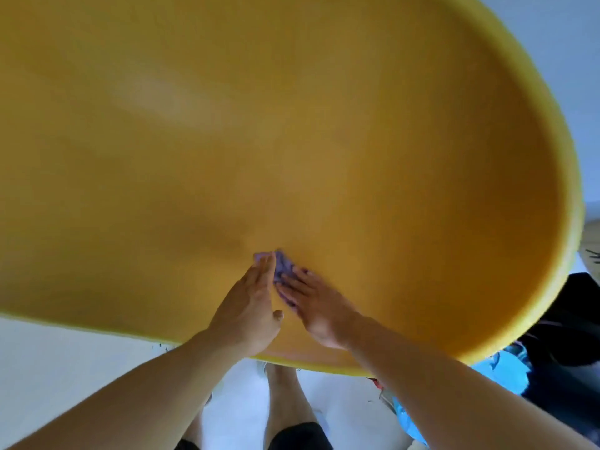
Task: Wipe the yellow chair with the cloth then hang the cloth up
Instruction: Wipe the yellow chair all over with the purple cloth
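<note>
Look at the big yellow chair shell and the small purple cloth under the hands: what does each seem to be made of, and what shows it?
Big yellow chair shell: probably moulded plastic, smooth with a soft sheen; one seamless curve, rolled rim, faint pale highlight.
Small purple cloth: looks like soft woven or microfibre fabric; it crumples into folds under the flat fingers of the left hand and right hand. Blur leaves the weave unclear.

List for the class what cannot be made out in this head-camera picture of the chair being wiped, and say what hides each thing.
- Purple cloth: mostly covered by the left hand and right hand; its size and shape are unclear.
- Yellow chair: cut off by the top and left edges; its legs are out of sight.
- Blue item at lower right: partly behind the chair's rim and the right forearm, unidentifiable.
- Hanging place for the cloth: not in view.
</note>
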A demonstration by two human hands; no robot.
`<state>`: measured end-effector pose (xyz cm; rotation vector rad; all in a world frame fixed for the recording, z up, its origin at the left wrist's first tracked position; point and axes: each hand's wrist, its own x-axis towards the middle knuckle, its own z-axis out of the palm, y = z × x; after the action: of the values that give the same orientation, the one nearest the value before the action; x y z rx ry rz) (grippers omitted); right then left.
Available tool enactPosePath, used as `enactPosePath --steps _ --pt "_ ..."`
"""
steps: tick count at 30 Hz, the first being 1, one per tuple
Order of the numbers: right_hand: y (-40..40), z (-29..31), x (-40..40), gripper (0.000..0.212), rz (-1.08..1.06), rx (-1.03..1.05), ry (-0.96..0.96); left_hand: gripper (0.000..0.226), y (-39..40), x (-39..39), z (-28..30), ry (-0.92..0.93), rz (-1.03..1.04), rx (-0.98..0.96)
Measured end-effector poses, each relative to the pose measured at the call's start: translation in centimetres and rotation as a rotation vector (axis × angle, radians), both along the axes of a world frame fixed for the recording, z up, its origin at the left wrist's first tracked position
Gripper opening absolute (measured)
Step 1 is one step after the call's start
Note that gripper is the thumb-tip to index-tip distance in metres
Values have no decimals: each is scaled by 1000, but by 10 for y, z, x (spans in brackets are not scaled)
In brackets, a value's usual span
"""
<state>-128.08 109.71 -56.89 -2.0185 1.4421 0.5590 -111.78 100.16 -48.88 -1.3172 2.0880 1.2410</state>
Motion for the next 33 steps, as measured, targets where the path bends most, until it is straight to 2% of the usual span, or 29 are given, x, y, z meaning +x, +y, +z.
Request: enactPosePath --steps 1,3,4,5,6,8,9,11,13,14,16,17,18,20,21,22,24,26,28,29,31,33 --pt "12 4 16 57 17 46 -101 96 3 3 -1 1 -2 12" --pt "9 15 7 57 210 45 -173 96 6 5 3 -5 -5 16" --pt "-5 17 -9 57 310 3 -119 97 3 5 7 -14 -5 12" --pt "-29 22 -35 57 426 -158 -79 97 -2 2 12 -18 -6 9" --pt "-60 37 -62 59 443 -228 -41 97 -8 -1 17 -14 -5 0" --pt "-118 73 -123 64 44 -249 -29 95 -22 -11 26 -1 6 -19" --pt "-143 87 -151 62 -9 -267 171 95 -30 -15 29 4 14 -24" --pt "-178 124 -186 60 12 -520 492 94 -39 -21 30 3 6 -46" --pt "-190 142 -188 60 108 -642 576 93 -38 -25 28 7 -19 -63" --pt "-187 126 -179 60 121 -648 568 93 -33 -25 25 11 -18 -61" --pt "-163 86 -147 65 -70 -502 391 92 -20 -21 18 12 2 -48" --pt "-150 68 -125 66 -210 -303 300 92 -13 -18 14 10 10 -45" --pt "-129 42 -104 65 -316 -193 107 92 -7 -13 9 5 13 -44" --pt "-91 9 -53 67 -144 -118 40 93 2 0 0 -15 4 -44" --pt "-72 -2 -23 67 -105 -175 -14 92 4 9 -5 -29 3 -43" --pt "-49 -15 4 65 -81 -240 -114 92 5 19 -9 -49 12 -42" --pt "-12 -20 48 60 -28 -186 -313 90 6 38 -15 -92 39 -59" --pt "-2 -13 53 59 108 -82 -302 91 5 50 -14 -145 43 -72" --pt "-28 -11 23 60 193 -157 -205 93 2 51 -10 -180 25 -73" --pt "-52 -9 -1 60 122 -273 -115 93 0 49 -6 -182 18 -70" --pt "-114 14 -61 58 -5 -316 208 93 -7 39 -2 -155 19 -60" --pt "-165 50 -120 58 15 -422 473 94 -17 28 -1 -117 24 -69"
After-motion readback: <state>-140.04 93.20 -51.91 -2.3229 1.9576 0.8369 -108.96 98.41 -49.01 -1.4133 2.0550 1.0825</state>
